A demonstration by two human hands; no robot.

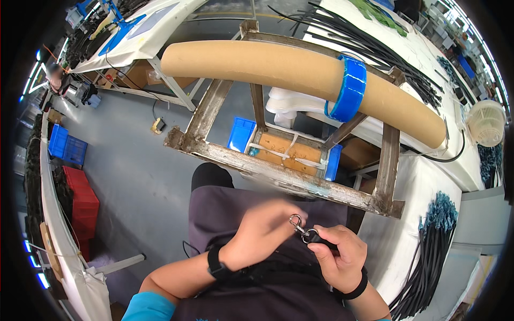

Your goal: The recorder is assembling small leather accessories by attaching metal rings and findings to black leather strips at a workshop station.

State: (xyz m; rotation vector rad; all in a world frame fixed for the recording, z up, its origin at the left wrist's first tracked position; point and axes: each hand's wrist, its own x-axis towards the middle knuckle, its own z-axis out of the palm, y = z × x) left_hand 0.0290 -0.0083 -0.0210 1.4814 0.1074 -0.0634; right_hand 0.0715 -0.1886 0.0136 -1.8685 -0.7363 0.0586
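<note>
My right hand [340,257] grips a black strap end that carries a small metal swivel clasp [297,221], held low over my lap. My left hand [265,229] is blurred, its fingers curled right at the clasp's hook. Whether it pinches the clasp or only touches it is unclear. Both wrists wear black bands. Just beyond the hands stands a rusty metal frame [278,168] that carries a long cardboard tube [278,67] with a blue tape band [349,88] around it.
A bundle of black straps with blue-green ends [428,257] lies on the white table at my right. More black straps [369,48] spread across the far table. Blue bins [241,134] sit under the frame; red and blue crates [75,182] stand at the left. A white fan [486,122] is at the right.
</note>
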